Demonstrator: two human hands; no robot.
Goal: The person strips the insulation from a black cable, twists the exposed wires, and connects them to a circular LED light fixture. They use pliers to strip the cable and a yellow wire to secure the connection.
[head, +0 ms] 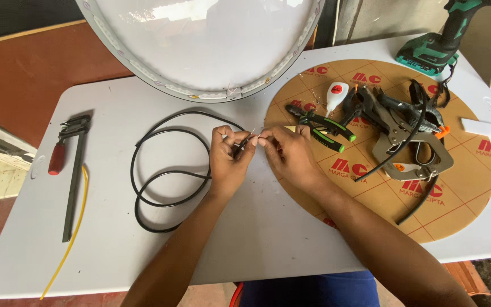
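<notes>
- Your left hand [227, 162] and right hand [287, 154] meet near the middle of the white table [257, 239], each pinching the end of the black cable [160, 170] between thumb and fingertips.
- The cable is thin, black and round. It lies in loose overlapping loops, about two, left of your hands, and its end rises into your left fingers.
- Thin bare strands seem to stick out at the tip between your hands, though they are too small to be sure of.
- No box or tray stands here. The round brown disc [461, 187] with red print at the table's right edge serves as a mat, bearing one pair of green-handled pliers [322, 126], one small white glue bottle [336, 95], a heap of black and metal clamps [410, 131] that I can't count, and another piece of black cable.
- One green power drill [436, 45] stands at the far right corner.
- One bar clamp [72, 170] with a red handle lies near the left edge, one yellow strip [74, 233] beside it.
- One round white panel [206, 40] overhangs the far edge.
</notes>
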